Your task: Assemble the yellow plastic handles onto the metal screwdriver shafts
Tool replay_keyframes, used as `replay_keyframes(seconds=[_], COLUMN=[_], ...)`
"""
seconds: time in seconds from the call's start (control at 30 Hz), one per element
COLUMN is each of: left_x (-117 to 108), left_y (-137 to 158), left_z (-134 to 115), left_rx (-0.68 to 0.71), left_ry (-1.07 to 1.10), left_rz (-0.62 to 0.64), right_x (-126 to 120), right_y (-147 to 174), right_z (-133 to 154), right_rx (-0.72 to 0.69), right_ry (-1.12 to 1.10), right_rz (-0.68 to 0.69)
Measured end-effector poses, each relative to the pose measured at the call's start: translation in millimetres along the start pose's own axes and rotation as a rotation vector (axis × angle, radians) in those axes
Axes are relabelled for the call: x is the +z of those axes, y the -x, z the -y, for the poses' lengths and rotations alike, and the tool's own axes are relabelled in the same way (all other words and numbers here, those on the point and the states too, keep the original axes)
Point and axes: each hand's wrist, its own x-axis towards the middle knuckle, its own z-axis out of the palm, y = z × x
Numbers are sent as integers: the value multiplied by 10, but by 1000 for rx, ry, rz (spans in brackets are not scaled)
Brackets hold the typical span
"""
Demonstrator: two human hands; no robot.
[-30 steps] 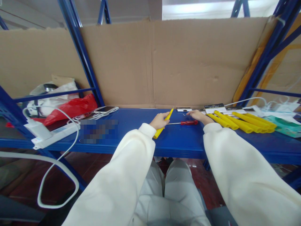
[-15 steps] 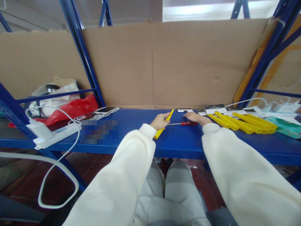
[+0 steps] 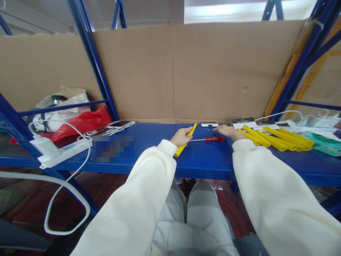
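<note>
My left hand (image 3: 181, 138) is closed around a slim yellow tube (image 3: 181, 150), held at a slant above the blue shelf, its narrow end pointing up and away. My right hand (image 3: 226, 131) hovers over the shelf with its fingers stretched to the left; nothing shows in them. Below its fingertips lies a screwdriver (image 3: 214, 139) with a red handle, its metal shaft pointing toward my left hand. A small black-and-white card (image 3: 209, 124) rests behind, with tiny dark bits near it.
Several yellow tubes (image 3: 286, 139) lie side by side on the right, near black-and-white cards (image 3: 244, 123) and a green packet (image 3: 323, 143). On the left are a phone (image 3: 120, 124), white cables, a power strip (image 3: 65, 153) and a red bag (image 3: 82, 124). Cardboard (image 3: 213, 71) stands behind the shelf.
My right hand has shifted a little to the right and lifted away, uncovering more of the screwdriver handle. The left hand and its yellow tube stay in place.
</note>
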Motion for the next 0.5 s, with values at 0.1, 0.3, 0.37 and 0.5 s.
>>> replay_keyframes(seconds=[0.1,0.3,0.37,0.5], left_x=[-3,-5,-3,5], left_y=[6,14,13,4], left_z=[-10,-22,-21,-8], left_rx=[-7,-12,-9,-7], left_ry=[-7,-18,-14,-9], left_rz=[10,19,16,11], right_x=[26,78,87,77], right_y=[-10,-74,-82,-60], right_z=[23,31,32,48], right_rx=[33,-1,6,-12], right_ry=[-2,72,121,176], right_rz=[66,139,156,201])
